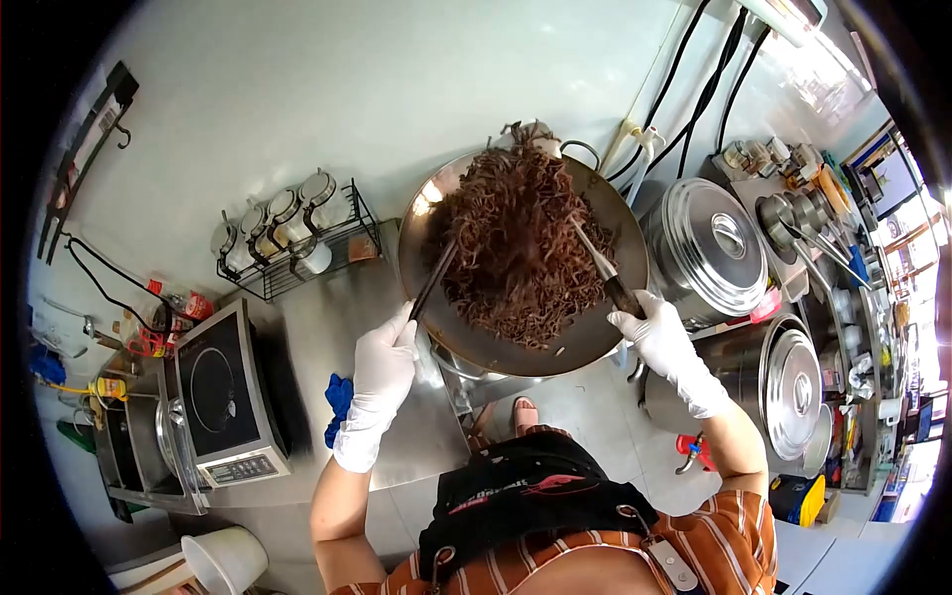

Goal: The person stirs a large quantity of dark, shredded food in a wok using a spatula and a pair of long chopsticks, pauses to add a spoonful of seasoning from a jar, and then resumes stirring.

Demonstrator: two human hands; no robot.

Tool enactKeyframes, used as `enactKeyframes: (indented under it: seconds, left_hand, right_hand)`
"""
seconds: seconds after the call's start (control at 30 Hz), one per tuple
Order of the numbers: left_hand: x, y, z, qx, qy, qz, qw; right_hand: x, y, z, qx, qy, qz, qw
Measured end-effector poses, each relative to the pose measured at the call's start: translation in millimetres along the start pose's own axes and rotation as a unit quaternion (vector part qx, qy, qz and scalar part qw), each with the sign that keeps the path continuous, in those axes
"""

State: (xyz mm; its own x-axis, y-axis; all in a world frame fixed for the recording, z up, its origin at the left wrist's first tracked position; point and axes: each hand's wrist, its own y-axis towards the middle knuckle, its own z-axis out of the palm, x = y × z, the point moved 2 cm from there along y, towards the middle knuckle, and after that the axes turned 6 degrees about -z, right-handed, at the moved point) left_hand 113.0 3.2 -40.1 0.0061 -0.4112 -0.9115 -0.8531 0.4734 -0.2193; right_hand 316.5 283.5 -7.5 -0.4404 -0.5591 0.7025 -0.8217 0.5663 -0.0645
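A wide metal wok (476,342) holds a big heap of dark brown shredded strands (526,258). The heap rises above the far rim and its upper part is blurred by motion. My left hand (384,362), in a white glove, is closed round a dark-handled utensil (434,283) at the wok's left side; its far end is buried in the strands. At the right rim, my white-gloved right hand (654,335) grips a spatula (610,273) with a dark handle and a metal shaft. The strands hide the spatula's far end too.
Lidded steel pots (704,248) stand right of the wok, with a larger lidded pot (793,392) nearer me. On the left are a wire rack of jars (288,223), a steel counter (337,307), a blue cloth (338,402) and an induction cooker (223,397).
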Motion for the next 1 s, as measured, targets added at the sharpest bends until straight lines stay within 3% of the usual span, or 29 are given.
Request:
enactKeyframes:
  seconds: [0.07,0.17,0.2,0.23,0.27,0.37,0.43,0.5,0.57,0.63,0.73,0.77,0.9,0.97,1.0]
  left_hand:
    - [1,1,-4,0.006,-0.036,0.004,0.999]
    - [12,7,-10,-0.009,0.014,0.021,1.0]
    - [20,12,-11,-0.017,0.108,0.052,0.993]
    - [26,14,-13,-0.023,0.201,0.082,0.976]
    - [22,13,-17,-0.023,0.2,0.082,0.976]
    - [-3,13,-29,-0.014,0.271,0.097,0.957]
    - [-21,11,-30,-0.043,0.321,0.168,0.931]
    - [-19,16,-33,-0.033,0.373,0.167,0.912]
    - [-22,21,-36,-0.007,0.455,0.163,0.876]
    - [-31,23,-46,0.012,0.484,0.106,0.868]
    - [-33,31,-59,-0.018,0.501,0.142,0.854]
    - [-32,36,-62,-0.025,0.501,0.16,0.85]
    - [-24,64,-60,-0.022,0.508,0.157,0.847]
    - [-25,78,-57,0.029,0.563,0.051,0.824]
    - [-27,82,-57,0.028,0.563,0.051,0.824]
  right_hand:
    - [2,0,-5,-0.009,0.002,-0.004,1.0]
    - [4,2,-17,-0.005,-0.06,0.0,0.998]
    - [-1,6,-22,-0.008,-0.141,-0.028,0.99]
    - [-2,9,-25,-0.01,-0.219,-0.054,0.974]
    - [4,11,-31,-0.011,-0.282,-0.068,0.957]
    - [12,18,-44,-0.069,-0.378,-0.243,0.891]
    - [15,22,-45,-0.069,-0.435,-0.247,0.863]
    - [27,25,-49,-0.07,-0.489,-0.252,0.832]
    - [50,26,-66,0.035,-0.464,-0.193,0.864]
    - [52,31,-75,0.058,-0.491,-0.119,0.861]
    - [47,43,-95,0.133,-0.507,-0.055,0.85]
    - [49,42,-104,0.112,-0.479,-0.127,0.862]
    - [59,63,-119,0.23,-0.515,0.008,0.826]
    - [61,73,-122,0.262,-0.506,0.047,0.82]
    - [60,78,-122,0.294,-0.498,0.111,0.808]
